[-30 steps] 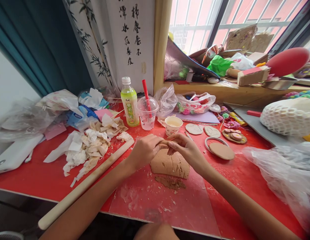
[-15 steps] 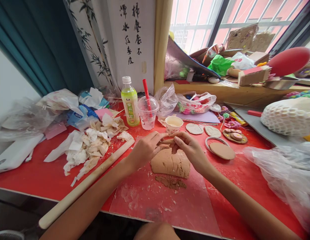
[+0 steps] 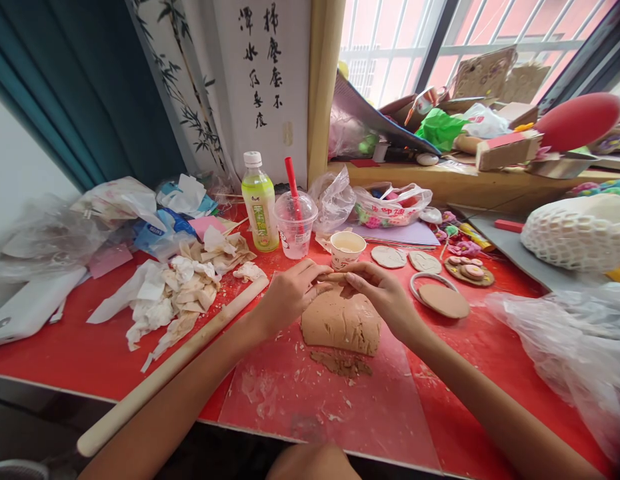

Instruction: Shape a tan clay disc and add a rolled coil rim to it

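Note:
My left hand (image 3: 295,290) and my right hand (image 3: 380,288) meet over a block of brown clay (image 3: 340,323). Between them, the fingertips pinch a thin strip of clay (image 3: 336,277), partly covered by the fingers. The block has a rounded, creased top and rests on a clear plastic sheet (image 3: 330,413). A flattened clay scrap (image 3: 341,365) lies just in front of it. Right behind the fingers stands a paper cup (image 3: 348,245). Off to the right, a flat clay disc (image 3: 444,302) leans on a ring (image 3: 415,285).
A long rolling pin (image 3: 175,367) lies diagonally under my left forearm, beside crumpled tissues (image 3: 177,293). A bottle (image 3: 260,207) and a plastic cup with a red straw (image 3: 295,233) stand behind. Pale clay pieces (image 3: 389,257) and plastic bags (image 3: 555,347) occupy the right side.
Both hands have shifted slightly and the fingers have curled, showing more of the clay strip between them. Everything else on the table stays where it was.

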`<state>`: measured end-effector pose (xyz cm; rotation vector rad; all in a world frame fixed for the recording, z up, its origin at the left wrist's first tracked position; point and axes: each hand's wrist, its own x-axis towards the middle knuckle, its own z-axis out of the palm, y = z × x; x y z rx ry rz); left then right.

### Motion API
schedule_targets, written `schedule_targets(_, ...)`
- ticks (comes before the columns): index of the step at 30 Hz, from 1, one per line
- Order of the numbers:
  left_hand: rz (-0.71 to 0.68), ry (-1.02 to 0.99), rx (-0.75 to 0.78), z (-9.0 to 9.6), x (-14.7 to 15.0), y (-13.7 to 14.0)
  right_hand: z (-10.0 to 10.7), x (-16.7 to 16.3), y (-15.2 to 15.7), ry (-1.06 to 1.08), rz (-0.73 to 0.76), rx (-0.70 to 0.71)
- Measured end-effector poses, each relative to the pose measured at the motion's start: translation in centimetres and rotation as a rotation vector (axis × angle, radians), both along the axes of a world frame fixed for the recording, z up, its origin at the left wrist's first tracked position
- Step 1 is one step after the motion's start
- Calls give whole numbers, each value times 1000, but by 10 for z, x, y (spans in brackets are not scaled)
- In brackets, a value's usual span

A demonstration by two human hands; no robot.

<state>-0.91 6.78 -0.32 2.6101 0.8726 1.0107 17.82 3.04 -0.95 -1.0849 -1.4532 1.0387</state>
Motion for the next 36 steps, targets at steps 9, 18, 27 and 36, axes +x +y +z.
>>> schedule_targets(9, 144, -33, 157, 2, 0, -1, 2, -3, 0, -5, 183, -217)
schedule_targets(18, 116, -29, 397, -12, 6, -6, -1, -17, -12, 425, 283, -453)
schedule_targets(27, -269, -145, -97, -17, 15, -17, -3, -14, -6, 596, 263, -447)
schedule_targets(36, -209, -275, -418, -1, 8, -7, -1, -11, -6, 479, 258, -445)
